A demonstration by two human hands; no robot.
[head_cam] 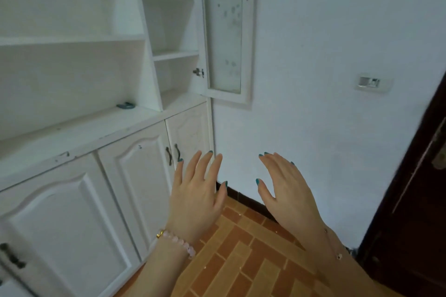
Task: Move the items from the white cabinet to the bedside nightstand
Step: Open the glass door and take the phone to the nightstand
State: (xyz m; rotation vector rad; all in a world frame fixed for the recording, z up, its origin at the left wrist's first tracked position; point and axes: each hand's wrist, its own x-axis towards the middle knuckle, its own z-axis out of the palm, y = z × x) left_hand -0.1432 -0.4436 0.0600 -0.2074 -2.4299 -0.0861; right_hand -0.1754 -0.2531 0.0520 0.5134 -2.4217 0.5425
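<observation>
The white cabinet (79, 132) fills the left half of the view, with open shelves above and closed lower doors. One small dark teal object (125, 105) lies on the counter shelf, near the upright divider. My left hand (196, 194) and my right hand (283, 185) are raised side by side in front of me, fingers straight and spread, holding nothing. Both hang well below and to the right of the teal object. The nightstand is out of view.
A narrow glass cabinet door (226, 31) stands swung open against the white wall. A dark wooden door (415, 200) is at the right edge. A wall socket (372, 82) sits on the wall. Brick-pattern floor (241, 260) lies below my hands.
</observation>
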